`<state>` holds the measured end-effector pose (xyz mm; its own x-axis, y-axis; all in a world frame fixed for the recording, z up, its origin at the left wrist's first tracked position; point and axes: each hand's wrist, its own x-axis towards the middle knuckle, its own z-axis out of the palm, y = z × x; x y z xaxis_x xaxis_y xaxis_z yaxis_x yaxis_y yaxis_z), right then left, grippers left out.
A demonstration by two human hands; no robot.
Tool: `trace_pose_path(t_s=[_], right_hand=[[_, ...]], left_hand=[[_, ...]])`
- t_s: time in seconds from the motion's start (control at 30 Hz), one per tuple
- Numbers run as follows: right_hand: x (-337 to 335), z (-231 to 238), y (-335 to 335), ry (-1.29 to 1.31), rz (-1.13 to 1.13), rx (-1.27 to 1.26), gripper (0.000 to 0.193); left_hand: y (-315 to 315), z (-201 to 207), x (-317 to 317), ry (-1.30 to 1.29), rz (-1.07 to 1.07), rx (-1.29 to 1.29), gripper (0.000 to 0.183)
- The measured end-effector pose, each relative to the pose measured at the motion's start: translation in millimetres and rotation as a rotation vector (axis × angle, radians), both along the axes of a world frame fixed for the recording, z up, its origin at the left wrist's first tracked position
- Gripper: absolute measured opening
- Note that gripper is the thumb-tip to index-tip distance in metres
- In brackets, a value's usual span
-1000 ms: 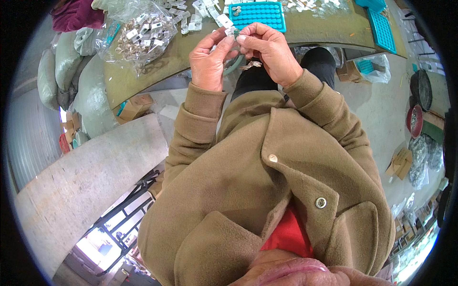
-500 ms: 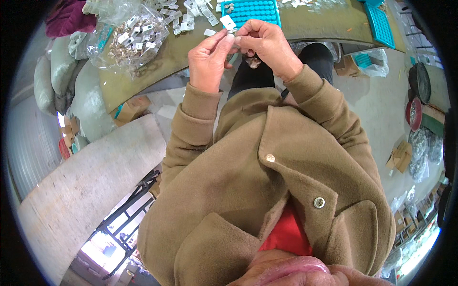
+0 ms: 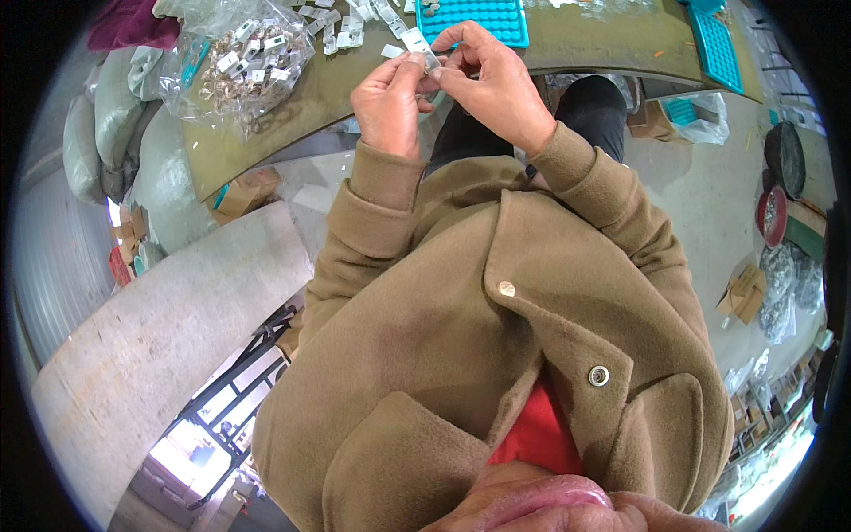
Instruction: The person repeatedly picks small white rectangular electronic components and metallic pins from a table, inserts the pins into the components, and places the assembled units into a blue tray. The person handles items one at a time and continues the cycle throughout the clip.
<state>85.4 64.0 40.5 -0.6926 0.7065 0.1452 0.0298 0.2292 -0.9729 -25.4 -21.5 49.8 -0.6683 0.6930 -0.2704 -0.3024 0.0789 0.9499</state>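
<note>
Both hands, left hand (image 3: 390, 102) and right hand (image 3: 492, 80), pinch what looks like a small grey part (image 3: 428, 60) together, steadying it above the workbench (image 3: 585, 44)

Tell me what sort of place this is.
Probably a small assembly workshop: a workbench holds a clear bag of small parts and teal trays, while both hands work a small piece.

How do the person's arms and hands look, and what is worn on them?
Both arms are covered by long sleeves of a thick brown fleece jacket with wide folded cuffs. The left hand and right hand are bare: no gloves. No ring or watch is visible.
</note>
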Motion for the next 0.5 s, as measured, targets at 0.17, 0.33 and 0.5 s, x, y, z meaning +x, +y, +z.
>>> trace_pose_path(t_s=[0.17,0.33,0.5], right_hand=[[-2.0,-2.0,3.8,0.205,-0.072,0.143,0.012],[-4.0,-6.2,5.5,0.237,-0.017,-0.067,0.008],[-7.5,-11.5,3.2,0.302,0.022,-0.264,0.008]], left_hand=[[-2.5,4.8,-4.9,-0.247,0.071,-0.002,0.013],[-5.9,10.1,-6.7,-0.408,0.042,0.074,0.014],[-6.4,9.9,-8.2,-0.541,0.051,0.104,0.019]])
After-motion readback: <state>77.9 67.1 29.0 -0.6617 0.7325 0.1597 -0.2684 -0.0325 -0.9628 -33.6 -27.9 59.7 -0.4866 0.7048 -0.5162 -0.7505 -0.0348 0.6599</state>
